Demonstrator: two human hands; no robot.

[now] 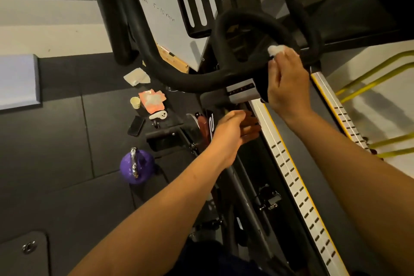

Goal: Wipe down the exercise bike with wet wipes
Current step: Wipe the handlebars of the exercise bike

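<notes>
Right grip: right hand (289, 80) pinches a wipe (276, 50) in curled fingertips and presses it on the handlebar (224, 29) loop, upper right of centre.
Left hand: left hand (233, 129) holds nothing, fingers straight, just beside the bike (240, 94) frame below the handlebar, mid-frame.
Around: at centre left the floor (56, 141) carries a tissue (136, 76), cup (135, 102), orange packet (152, 101), white gadget (158, 115) and phone (136, 125); a kettlebell (137, 167) sits below them. A whiteboard (156, 6) with handwriting stands at upper centre, behind a slotted holder (197, 4).
In the way: a rail (291, 163) runs diagonally down the right, close beside the bike; yellow tubes (369, 74) lie at the right edge.
Materials: handlebar black, matte, padded-looking, curved; wipe white and crumpled; kettlebell glossy purple with a chrome handle; floor dark mat tiles; rail pale metal, yellow-edged, with rows of slots.
</notes>
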